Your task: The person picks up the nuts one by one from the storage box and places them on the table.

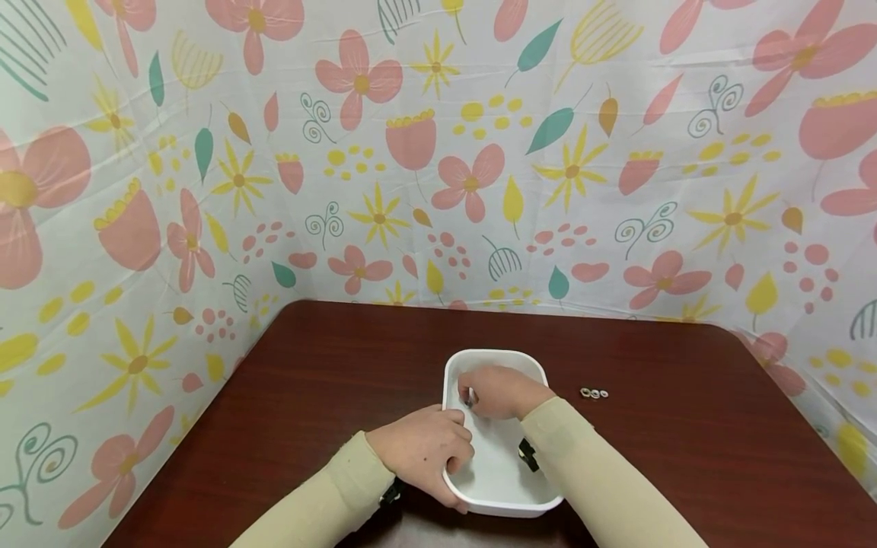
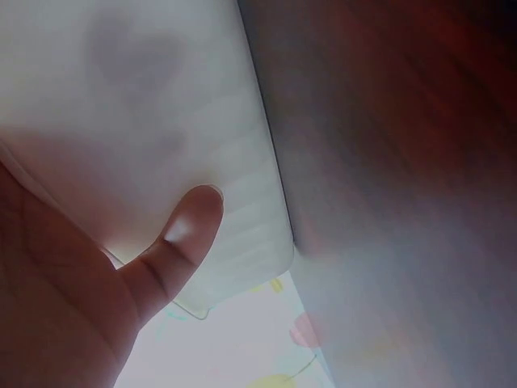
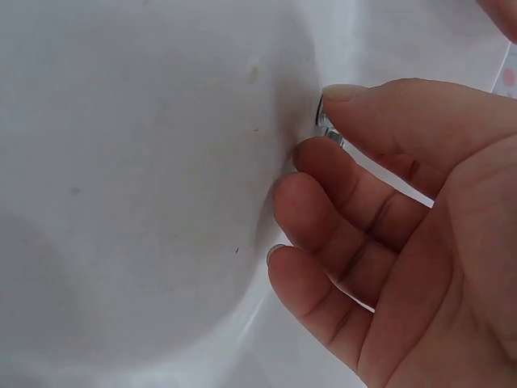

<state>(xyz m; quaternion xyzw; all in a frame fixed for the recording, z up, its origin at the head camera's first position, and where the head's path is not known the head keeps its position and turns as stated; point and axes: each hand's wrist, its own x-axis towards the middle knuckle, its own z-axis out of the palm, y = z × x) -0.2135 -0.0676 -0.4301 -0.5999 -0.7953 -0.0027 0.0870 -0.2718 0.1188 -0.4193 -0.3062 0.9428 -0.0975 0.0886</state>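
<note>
A white plastic tub (image 1: 496, 460) with rounded corners stands on the dark table. My left hand (image 1: 423, 450) grips its left rim, with the fingers curled over the edge into the tub. In the left wrist view the thumb (image 2: 194, 222) presses flat on the outer wall. My right hand (image 1: 503, 392) reaches down inside, near the far left part of the tub. Between its thumb and forefinger it pinches a small shiny metal piece (image 3: 333, 136), close against the tub's side wall. The fingertips cover most of the piece, so I cannot tell its kind.
Three small silvery ring-shaped metal pieces, like nuts (image 1: 594, 393), lie in a row on the table (image 1: 342, 358) to the right of the tub. A flower-printed cloth (image 1: 438, 190) hangs behind the table and along its left side.
</note>
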